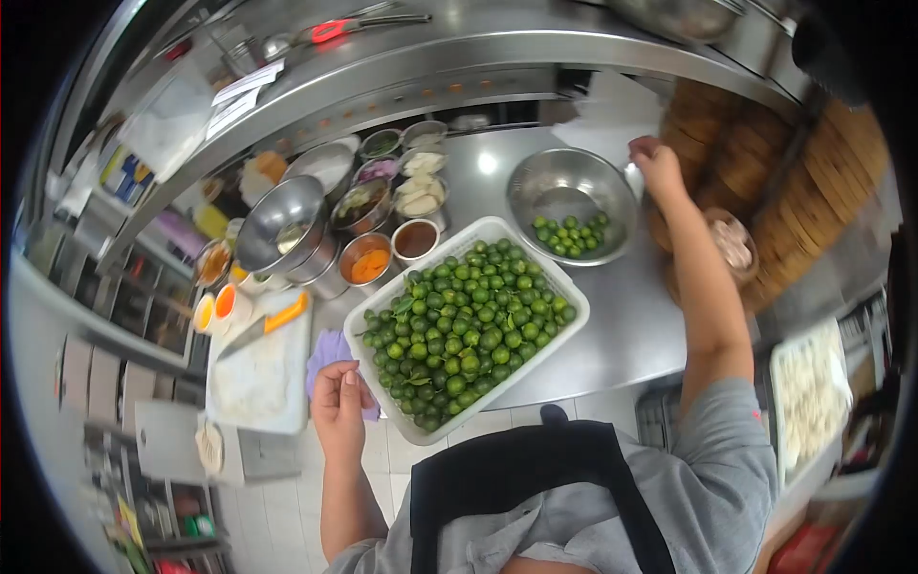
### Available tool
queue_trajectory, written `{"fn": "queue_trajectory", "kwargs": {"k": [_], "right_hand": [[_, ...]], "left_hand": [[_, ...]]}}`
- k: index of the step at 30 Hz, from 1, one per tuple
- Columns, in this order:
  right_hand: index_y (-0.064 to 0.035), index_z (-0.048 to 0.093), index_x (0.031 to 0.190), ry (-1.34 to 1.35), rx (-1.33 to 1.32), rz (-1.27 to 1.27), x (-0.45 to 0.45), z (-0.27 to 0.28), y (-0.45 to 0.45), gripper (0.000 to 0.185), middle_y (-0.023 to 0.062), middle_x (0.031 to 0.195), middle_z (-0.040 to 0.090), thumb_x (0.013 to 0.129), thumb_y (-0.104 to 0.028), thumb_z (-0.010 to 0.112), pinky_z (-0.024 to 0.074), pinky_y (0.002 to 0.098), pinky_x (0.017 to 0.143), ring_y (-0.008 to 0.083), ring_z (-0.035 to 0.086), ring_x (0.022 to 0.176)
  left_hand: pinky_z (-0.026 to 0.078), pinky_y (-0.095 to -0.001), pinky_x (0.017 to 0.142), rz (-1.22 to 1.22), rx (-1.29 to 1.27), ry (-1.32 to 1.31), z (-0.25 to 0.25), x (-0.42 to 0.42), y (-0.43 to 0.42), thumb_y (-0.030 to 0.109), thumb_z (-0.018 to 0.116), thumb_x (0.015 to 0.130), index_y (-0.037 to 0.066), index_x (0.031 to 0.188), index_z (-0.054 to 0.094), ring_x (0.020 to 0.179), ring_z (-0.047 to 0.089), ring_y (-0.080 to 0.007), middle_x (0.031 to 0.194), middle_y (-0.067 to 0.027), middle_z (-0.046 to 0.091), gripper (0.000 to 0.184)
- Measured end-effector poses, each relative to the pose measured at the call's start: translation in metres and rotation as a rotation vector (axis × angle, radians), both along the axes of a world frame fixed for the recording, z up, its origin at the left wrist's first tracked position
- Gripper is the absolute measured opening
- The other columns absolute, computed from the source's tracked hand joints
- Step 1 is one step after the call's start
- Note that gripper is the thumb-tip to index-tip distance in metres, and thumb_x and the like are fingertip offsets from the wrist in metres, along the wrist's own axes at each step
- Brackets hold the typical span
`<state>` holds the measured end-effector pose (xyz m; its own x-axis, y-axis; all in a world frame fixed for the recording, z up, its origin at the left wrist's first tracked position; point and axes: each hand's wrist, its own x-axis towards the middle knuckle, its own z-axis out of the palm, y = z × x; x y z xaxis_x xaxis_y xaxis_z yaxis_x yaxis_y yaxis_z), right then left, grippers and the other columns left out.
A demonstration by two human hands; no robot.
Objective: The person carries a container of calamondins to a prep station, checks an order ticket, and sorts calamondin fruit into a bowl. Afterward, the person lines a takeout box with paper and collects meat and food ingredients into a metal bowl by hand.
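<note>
A white plastic basket [574, 330] heaped with small green limes [469, 330] stands near the counter's front edge. My left hand [339, 400] is beside its left corner, fingers curled in; whatever they may hold is hidden. A purple cloth [325, 356] lies just behind that hand. Beyond the basket, a steel bowl [535, 182] has several limes [571, 234] at its bottom. Past the bowl's right rim, my right hand [658, 165] is raised with bent, closed fingers. I cannot make out what, if anything, is in them.
On the left, a yellow-handled knife [268, 323] rests on a white cutting board [258, 383]. Steel bowls [287, 225] and ingredient containers [366, 260] crowd behind the basket. Round wooden boards or steamers [822, 182] stand right, near a small bowl [732, 239]. A steel shelf [459, 46] crosses above.
</note>
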<state>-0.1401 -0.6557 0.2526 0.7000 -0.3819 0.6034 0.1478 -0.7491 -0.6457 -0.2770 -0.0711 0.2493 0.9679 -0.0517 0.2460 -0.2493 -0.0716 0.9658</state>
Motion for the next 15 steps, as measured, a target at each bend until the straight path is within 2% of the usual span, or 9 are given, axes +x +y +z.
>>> {"fn": "queue_trajectory", "kwargs": {"k": [1,3,6,9,10,11,12,14,15], "right_hand": [[-0.0021,0.065,0.089,0.000,0.121,-0.008,-0.033,0.001,0.033,0.015,0.0085,0.076,0.064,0.084,-0.014,0.058,0.0467,0.0288,0.065,0.0150,0.059,0.071],[-0.0017,0.064,0.091,-0.001,0.264,0.017,-0.106,-0.006,0.110,0.013,0.0022,0.074,0.060,0.086,-0.010,0.055,0.0447,0.0253,0.062,0.0092,0.054,0.069],[-0.0003,0.060,0.093,0.068,-0.101,0.030,-0.208,-0.071,0.182,0.011,0.0092,0.077,0.061,0.084,-0.004,0.055,0.0483,0.0315,0.066,0.0205,0.059,0.071],[-0.0087,0.058,0.091,0.569,-0.051,0.062,-0.316,-0.124,0.259,0.022,0.0190,0.084,0.060,0.085,-0.029,0.051,0.0485,0.0413,0.072,0.0347,0.059,0.077],[-0.0083,0.056,0.087,0.575,0.086,0.156,-0.352,-0.150,0.279,0.022,0.0193,0.080,0.060,0.085,-0.029,0.051,0.0477,0.0454,0.069,0.0369,0.060,0.074],[-0.0078,0.055,0.085,0.633,0.026,0.070,-0.386,-0.180,0.300,0.027,0.0181,0.076,0.059,0.086,-0.034,0.050,0.0463,0.0478,0.068,0.0384,0.058,0.072],[-0.0087,0.058,0.087,0.834,0.069,0.041,-0.414,-0.186,0.319,0.024,0.0163,0.081,0.061,0.085,-0.033,0.053,0.0458,0.0469,0.070,0.0368,0.060,0.077],[-0.0075,0.060,0.080,0.735,0.238,0.078,-0.469,-0.185,0.345,0.029,0.0183,0.078,0.061,0.088,-0.034,0.051,0.0455,0.0473,0.069,0.0380,0.059,0.075],[-0.0064,0.059,0.079,0.763,0.231,0.001,-0.491,-0.189,0.353,0.032,0.0190,0.077,0.060,0.089,-0.035,0.050,0.0450,0.0475,0.068,0.0387,0.058,0.075]], "left_hand": [[0.033,-0.0191,0.047,-0.038,-0.017,0.026,0.000,0.005,0.000,0.017,0.048,0.096,0.002,0.102,0.052,0.049,0.039,-0.0049,0.060,0.0019,0.045,0.017],[0.032,-0.0187,0.047,-0.220,-0.082,0.062,0.001,0.010,0.007,0.018,0.049,0.096,0.002,0.102,0.053,0.050,0.039,-0.0039,0.060,0.0028,0.045,0.017],[0.028,-0.0183,0.046,-0.470,-0.140,0.099,0.003,0.004,0.006,0.018,0.047,0.097,0.002,0.096,0.055,0.049,0.036,-0.0024,0.059,0.0040,0.044,0.017],[0.026,-0.0227,0.044,-0.756,-0.126,0.017,-0.008,-0.011,-0.003,0.018,0.043,0.098,0.004,0.070,0.049,0.047,0.035,-0.0064,0.058,0.0012,0.043,0.031],[0.026,-0.0236,0.043,-0.872,-0.258,0.061,-0.016,-0.018,-0.010,0.017,0.043,0.097,0.004,0.067,0.047,0.047,0.035,-0.0075,0.057,0.0002,0.043,0.032],[0.025,-0.0246,0.043,-1.013,-0.387,0.115,-0.026,-0.028,-0.022,0.016,0.043,0.096,0.004,0.065,0.045,0.047,0.035,-0.0085,0.056,-0.0008,0.042,0.034],[0.024,-0.0246,0.042,-1.060,-0.319,0.149,-0.024,-0.040,-0.030,0.012,0.043,0.095,0.003,0.064,0.045,0.047,0.035,-0.0086,0.055,-0.0017,0.040,0.032],[0.027,-0.0241,0.044,-1.186,-0.150,0.069,-0.030,-0.060,-0.052,0.004,0.045,0.087,0.003,0.064,0.047,0.049,0.037,-0.0082,0.057,-0.0014,0.044,0.023],[0.026,-0.0237,0.043,-1.214,-0.225,0.126,-0.056,-0.068,-0.059,0.004,0.044,0.088,0.004,0.066,0.045,0.047,0.036,-0.0084,0.055,-0.0010,0.042,0.022]]}}
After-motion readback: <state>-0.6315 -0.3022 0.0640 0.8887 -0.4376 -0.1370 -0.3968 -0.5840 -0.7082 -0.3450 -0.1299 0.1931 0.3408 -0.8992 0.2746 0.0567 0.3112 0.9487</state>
